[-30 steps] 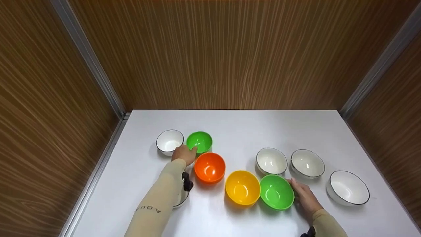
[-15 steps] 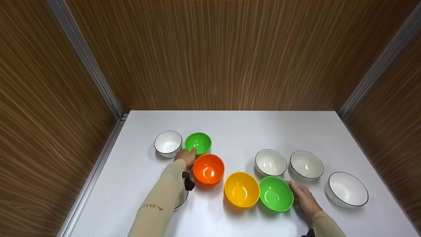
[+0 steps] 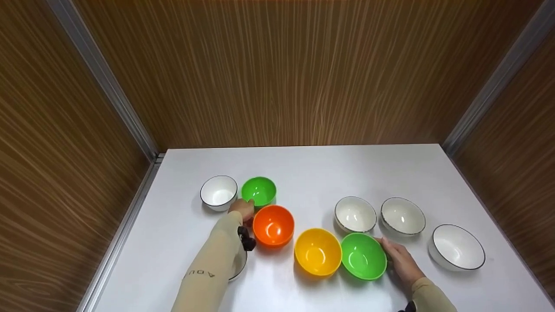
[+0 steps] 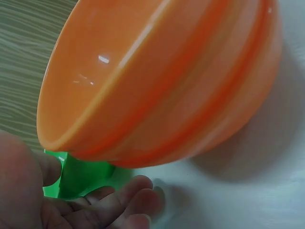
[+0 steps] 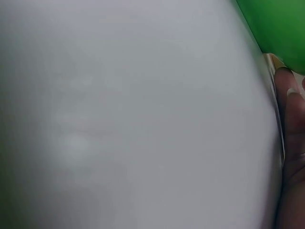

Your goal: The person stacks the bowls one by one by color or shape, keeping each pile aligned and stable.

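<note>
My left hand [image 3: 241,209] is at the near left side of the small green bowl [image 3: 259,191], its thumb right at the rim. In the left wrist view the fingers [image 4: 128,195] are loosely bent below that bowl, and the orange bowl [image 4: 181,95] looms large above. In the head view the orange bowl [image 3: 273,226] stands just right of the hand. My right hand [image 3: 402,262] rests its fingertips along the right side of the larger green bowl [image 3: 364,256]. A yellow bowl [image 3: 318,252] stands against that bowl's left side.
A white bowl [image 3: 219,193] with a dark rim is left of the small green one. Another white bowl [image 3: 239,264] is partly hidden under my left forearm. On the right stand three more white bowls, the rightmost one [image 3: 457,247] near the white table's [image 3: 312,173] edge. Wood-patterned panels enclose the table.
The head view has shifted slightly. My left thumb has drawn back a little toward the near rim of the small green bowl. The right hand and the bowls keep their places.
</note>
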`<state>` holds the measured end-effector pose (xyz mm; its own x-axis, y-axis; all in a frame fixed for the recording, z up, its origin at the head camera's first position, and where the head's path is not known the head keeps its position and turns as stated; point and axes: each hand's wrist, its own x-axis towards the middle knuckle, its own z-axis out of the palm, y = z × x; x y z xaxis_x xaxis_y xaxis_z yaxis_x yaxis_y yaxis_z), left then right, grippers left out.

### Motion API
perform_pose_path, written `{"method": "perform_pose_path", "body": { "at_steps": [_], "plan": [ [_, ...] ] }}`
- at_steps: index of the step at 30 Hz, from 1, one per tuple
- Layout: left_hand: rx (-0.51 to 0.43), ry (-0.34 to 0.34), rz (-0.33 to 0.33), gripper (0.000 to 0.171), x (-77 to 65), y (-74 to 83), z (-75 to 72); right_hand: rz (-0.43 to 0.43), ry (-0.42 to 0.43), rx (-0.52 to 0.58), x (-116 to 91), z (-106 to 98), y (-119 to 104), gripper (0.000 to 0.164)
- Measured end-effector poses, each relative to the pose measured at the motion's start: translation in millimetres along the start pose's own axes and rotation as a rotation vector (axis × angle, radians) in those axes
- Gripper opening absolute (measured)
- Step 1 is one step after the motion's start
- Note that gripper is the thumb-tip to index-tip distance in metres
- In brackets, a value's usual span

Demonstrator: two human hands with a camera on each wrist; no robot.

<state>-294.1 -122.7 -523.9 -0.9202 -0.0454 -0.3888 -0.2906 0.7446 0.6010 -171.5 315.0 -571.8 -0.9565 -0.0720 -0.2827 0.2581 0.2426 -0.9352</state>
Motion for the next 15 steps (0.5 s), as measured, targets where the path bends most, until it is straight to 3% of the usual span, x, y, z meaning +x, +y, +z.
{"method": "perform_pose_path", "body": {
  "at_steps": [3,5,9,11,12,15],
  "plan": [
    [-0.003,-0.003,0.006,0.053,3.5,-0.4,1.2,-0.005,-0.003,0.008,-1.2,-0.5,0.1,0.057],
    [0.009,0.022,0.056,0.053,16.9,-8.6,7.5,-0.009,-0.006,0.002,-1.7,-0.9,-0.1,0.058],
    [-0.02,0.024,0.058,0.045,26.0,-11.4,10.3,-0.01,-0.015,0.001,-1.8,0.0,-0.7,0.057],
    [-0.049,0.035,0.056,0.041,24.0,-10.6,9.6,-0.006,-0.016,-0.002,-1.8,0.8,-0.8,0.057],
    [-0.083,0.017,0.012,0.037,15.4,-4.0,5.1,-0.003,-0.015,0.006,-1.9,1.2,-0.8,0.057],
    [-0.161,0.032,0.001,0.033,6.9,-1.4,3.5,0.005,-0.009,0.007,-2.6,1.5,-0.2,0.057]
  ]
}}
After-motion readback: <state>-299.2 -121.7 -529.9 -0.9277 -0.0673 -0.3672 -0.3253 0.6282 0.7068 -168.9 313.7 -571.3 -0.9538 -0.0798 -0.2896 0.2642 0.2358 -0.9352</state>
